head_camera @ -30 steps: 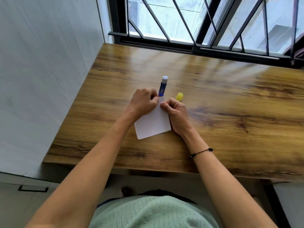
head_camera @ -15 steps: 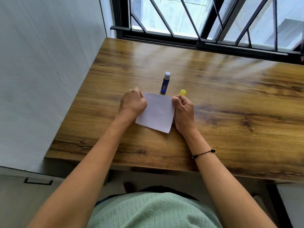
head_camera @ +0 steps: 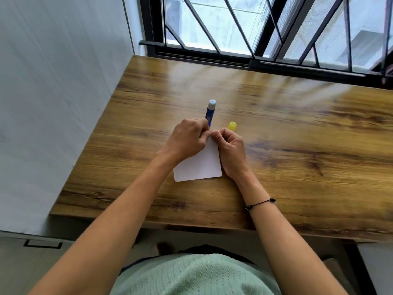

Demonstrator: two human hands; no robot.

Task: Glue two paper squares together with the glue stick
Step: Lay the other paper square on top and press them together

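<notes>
A white paper square [head_camera: 200, 166] lies on the wooden table [head_camera: 297, 158] in front of me. My left hand [head_camera: 187, 139] and my right hand [head_camera: 230, 150] meet at its far corner, fingers curled, pinching the paper there. I cannot tell whether there is one sheet or two stacked. Just beyond my left hand stands the blue glue stick [head_camera: 210, 111], uncapped, its white tip up. A yellow cap [head_camera: 231, 126] sits on the table right behind my right hand's knuckles.
A white wall [head_camera: 53, 103] runs along the table's left edge. A window with black bars [head_camera: 265, 39] closes off the far edge. The table's near edge is close to my body.
Half a second ago my hands held the paper at its left and right sides. Now both have come together at its far corner, and the paper has turned.
</notes>
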